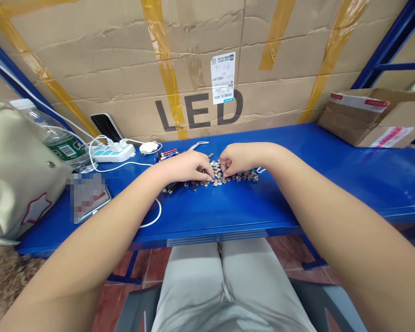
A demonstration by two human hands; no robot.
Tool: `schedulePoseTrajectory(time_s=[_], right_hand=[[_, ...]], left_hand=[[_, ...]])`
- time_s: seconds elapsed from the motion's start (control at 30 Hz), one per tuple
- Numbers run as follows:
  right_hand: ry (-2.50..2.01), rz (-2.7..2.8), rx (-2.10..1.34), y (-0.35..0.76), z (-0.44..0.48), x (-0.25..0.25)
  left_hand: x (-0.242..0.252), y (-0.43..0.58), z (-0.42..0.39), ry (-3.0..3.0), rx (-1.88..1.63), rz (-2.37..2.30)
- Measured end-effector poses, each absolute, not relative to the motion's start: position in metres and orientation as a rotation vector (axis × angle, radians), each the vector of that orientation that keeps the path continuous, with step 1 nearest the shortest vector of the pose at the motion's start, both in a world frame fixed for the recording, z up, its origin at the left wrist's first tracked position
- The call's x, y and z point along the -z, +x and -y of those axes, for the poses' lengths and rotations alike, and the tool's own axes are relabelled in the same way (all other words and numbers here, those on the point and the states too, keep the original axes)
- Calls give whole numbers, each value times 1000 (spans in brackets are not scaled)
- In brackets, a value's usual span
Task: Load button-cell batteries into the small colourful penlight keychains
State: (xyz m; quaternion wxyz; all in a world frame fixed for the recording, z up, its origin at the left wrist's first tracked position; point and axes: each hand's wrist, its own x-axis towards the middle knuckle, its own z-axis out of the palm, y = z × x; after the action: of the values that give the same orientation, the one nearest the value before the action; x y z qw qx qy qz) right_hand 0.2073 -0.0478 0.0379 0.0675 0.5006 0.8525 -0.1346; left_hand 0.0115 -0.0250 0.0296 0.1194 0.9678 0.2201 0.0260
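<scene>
Centre frame: small metallic discs (215, 171), presumably light, stiff, slippery, best pinched by rims; left hand (195, 166) and right hand (240, 157) curled there, grip indeterminable.

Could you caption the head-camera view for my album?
Both hands among small round pieces on a blue tabletop, facing cardboard marked LED.

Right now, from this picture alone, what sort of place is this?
Possibly a storeroom or workshop corner: a blue shelf serves as worktop, with an open cardboard box on it and a taped carton marked LED behind.
</scene>
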Motion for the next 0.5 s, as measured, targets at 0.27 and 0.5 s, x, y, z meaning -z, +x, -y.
schedulePoseTrajectory(time_s=[0.27, 0.5], right_hand=[[1532, -2595, 338, 207, 48, -36], [1642, -2666, 386, 210, 52, -43]], left_hand=[[-32, 13, 29, 2827, -8, -632], [-29, 14, 28, 2824, 5, -746]])
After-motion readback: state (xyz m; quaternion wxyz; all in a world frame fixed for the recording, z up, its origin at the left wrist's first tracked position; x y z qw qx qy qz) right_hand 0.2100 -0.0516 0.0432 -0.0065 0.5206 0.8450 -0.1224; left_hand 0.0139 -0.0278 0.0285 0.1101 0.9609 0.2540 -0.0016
